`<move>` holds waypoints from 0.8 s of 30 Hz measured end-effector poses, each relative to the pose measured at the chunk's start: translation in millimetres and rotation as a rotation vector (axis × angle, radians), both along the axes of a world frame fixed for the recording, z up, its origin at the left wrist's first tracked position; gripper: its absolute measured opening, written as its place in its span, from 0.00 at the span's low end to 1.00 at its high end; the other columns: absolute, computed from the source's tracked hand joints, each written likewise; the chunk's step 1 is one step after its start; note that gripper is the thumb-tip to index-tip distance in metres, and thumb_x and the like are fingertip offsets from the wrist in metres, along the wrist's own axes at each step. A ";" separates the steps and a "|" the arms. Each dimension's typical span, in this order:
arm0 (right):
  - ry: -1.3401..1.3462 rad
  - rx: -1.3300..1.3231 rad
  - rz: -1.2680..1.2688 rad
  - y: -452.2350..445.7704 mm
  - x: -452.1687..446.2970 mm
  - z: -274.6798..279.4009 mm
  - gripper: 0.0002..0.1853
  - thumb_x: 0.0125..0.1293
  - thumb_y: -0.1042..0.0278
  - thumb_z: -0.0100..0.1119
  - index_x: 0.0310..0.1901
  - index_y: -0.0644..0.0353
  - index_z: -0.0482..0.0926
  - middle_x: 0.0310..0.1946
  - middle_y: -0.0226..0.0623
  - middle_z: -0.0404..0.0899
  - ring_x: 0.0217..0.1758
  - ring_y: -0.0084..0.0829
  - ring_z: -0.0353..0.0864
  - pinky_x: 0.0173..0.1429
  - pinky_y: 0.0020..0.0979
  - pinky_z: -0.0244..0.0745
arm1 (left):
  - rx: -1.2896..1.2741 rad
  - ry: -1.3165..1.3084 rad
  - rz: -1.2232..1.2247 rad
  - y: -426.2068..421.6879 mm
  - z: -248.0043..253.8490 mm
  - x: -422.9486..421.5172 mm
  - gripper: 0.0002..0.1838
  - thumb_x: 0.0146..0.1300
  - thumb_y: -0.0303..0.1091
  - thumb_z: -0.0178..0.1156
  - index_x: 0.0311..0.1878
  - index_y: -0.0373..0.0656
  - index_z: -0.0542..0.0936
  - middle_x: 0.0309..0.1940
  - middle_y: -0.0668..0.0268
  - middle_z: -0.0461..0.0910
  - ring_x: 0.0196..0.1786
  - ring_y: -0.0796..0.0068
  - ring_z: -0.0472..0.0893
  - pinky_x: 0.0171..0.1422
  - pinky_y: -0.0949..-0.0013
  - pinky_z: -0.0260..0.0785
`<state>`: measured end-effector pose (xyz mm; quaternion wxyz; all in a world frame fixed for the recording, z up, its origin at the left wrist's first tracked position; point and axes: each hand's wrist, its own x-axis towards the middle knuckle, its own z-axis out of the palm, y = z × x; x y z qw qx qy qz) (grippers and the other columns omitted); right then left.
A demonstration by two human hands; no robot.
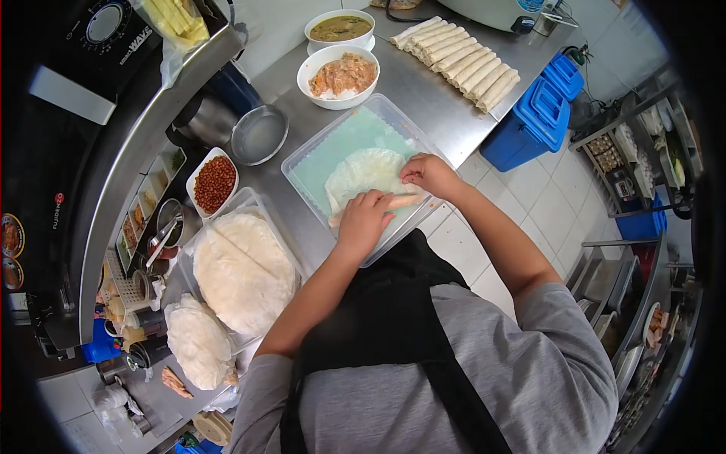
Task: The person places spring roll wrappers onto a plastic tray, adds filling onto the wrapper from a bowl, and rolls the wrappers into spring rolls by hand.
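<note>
A thin, pale spring roll wrapper (367,170) lies spread on a green sheet in a clear plastic tray (299,187). Along its near side runs a strip of orange-pink filling (406,201), partly covered by the wrapper. My left hand (364,218) curls over this near side, fingers on top and thumb on the close side. At the wrapper's right edge, my right hand (432,177) has its fingertips pinched together on the sheet. What lies beneath my left fingers is hidden.
Behind the tray stand bowls of meat filling (344,76) and greenish soup (340,29). Finished rolls (457,62) line the back right. To the left are stacked wrappers (246,265), a dish of peanuts (215,184) and a metal bowl (259,135). Blue bins (529,125) stand beyond the counter's edge.
</note>
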<state>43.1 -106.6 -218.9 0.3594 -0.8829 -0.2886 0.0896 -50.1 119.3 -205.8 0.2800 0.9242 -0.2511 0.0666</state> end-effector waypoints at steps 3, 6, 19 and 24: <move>0.064 0.055 -0.071 -1.2 2.9 -9.2 0.08 0.57 0.69 0.70 0.40 0.54 0.85 0.35 0.33 0.82 0.44 0.36 0.81 0.48 0.35 0.75 | -0.014 0.032 0.007 1.2 -7.9 2.2 0.20 0.58 0.35 0.68 0.55 0.47 0.82 0.46 0.64 0.79 0.50 0.59 0.78 0.56 0.58 0.70; -0.092 0.000 -0.078 -1.7 1.1 -13.6 0.11 0.57 0.64 0.72 0.42 0.48 0.84 0.35 0.30 0.81 0.43 0.32 0.80 0.50 0.35 0.68 | -0.037 0.050 0.004 2.5 -10.1 3.3 0.19 0.58 0.34 0.68 0.54 0.47 0.83 0.44 0.64 0.79 0.49 0.59 0.78 0.55 0.58 0.70; -0.535 0.077 -0.250 0.4 -45.6 -5.6 0.15 0.59 0.64 0.69 0.49 0.51 0.83 0.51 0.29 0.79 0.55 0.37 0.76 0.55 0.40 0.65 | -0.007 -0.102 0.118 30.4 14.3 -18.4 0.25 0.53 0.32 0.72 0.57 0.47 0.80 0.52 0.61 0.78 0.55 0.56 0.77 0.62 0.58 0.69; -0.455 0.066 0.051 4.2 -82.2 2.1 0.19 0.59 0.73 0.62 0.54 0.56 0.80 0.51 0.37 0.79 0.56 0.39 0.78 0.57 0.39 0.71 | -0.042 0.099 0.145 75.8 6.5 -26.3 0.22 0.54 0.29 0.69 0.54 0.46 0.81 0.53 0.59 0.77 0.58 0.54 0.76 0.63 0.57 0.70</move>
